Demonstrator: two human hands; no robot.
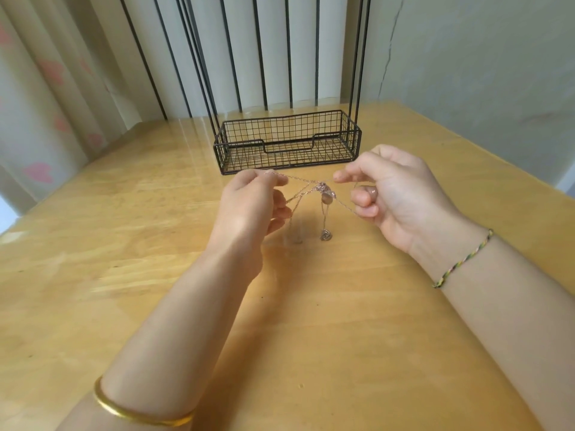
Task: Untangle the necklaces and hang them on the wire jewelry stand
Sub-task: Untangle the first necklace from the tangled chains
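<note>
Both your forearms reach forward, bare, angling toward each other. Your left hand (249,206) shows its back to you, thumb and forefinger pinching a strand of the necklaces (322,189), its other fingers curled under. Your right hand (395,194) has its palm turned inward and pinches with its thumb and forefinger tips. Its lower fingers are curled, possibly hooking another strand; blur there. The hands are level, near each other, apart.

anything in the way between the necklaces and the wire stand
Nothing visible. The necklaces, pinched by the left hand and right hand, hang just in front of the wire stand, with only table between.
</note>
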